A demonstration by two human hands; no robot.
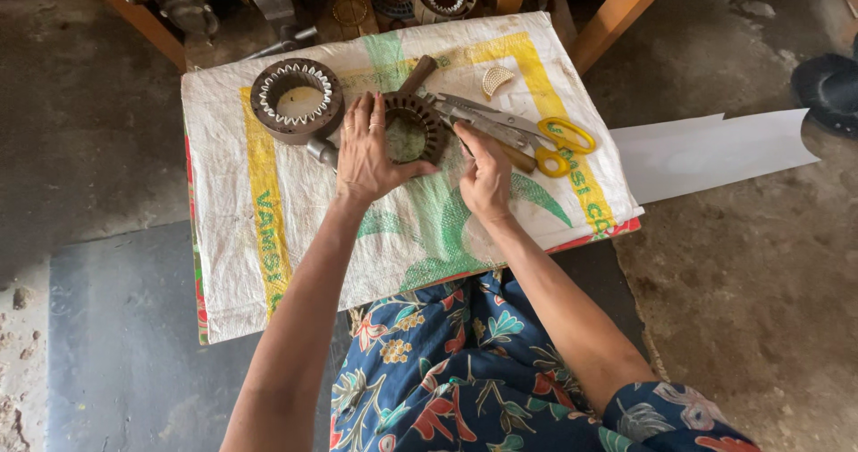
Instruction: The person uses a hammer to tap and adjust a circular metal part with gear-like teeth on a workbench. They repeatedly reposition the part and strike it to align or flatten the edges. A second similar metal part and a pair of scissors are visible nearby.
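Observation:
My left hand [366, 148] grips the left rim of a dark slotted metal ring [420, 117], a motor stator core, which rests on a low board covered by a white woven sack [268, 228]. My right hand [484, 170] touches the ring's right edge, fingers pinched close to its slots; whether it holds anything small I cannot tell. A second stator ring [296, 100] with pale paper liners in its slots lies to the left. Yellow-handled scissors [545, 135] lie just right of my right hand.
A hammer's wooden handle [416, 72] pokes out behind the held ring. A small pale half-round piece [496, 78] lies on the sack. A white paper sheet [715, 152] spreads over the floor to the right. Metal parts and wooden legs [617, 9] crowd the far side.

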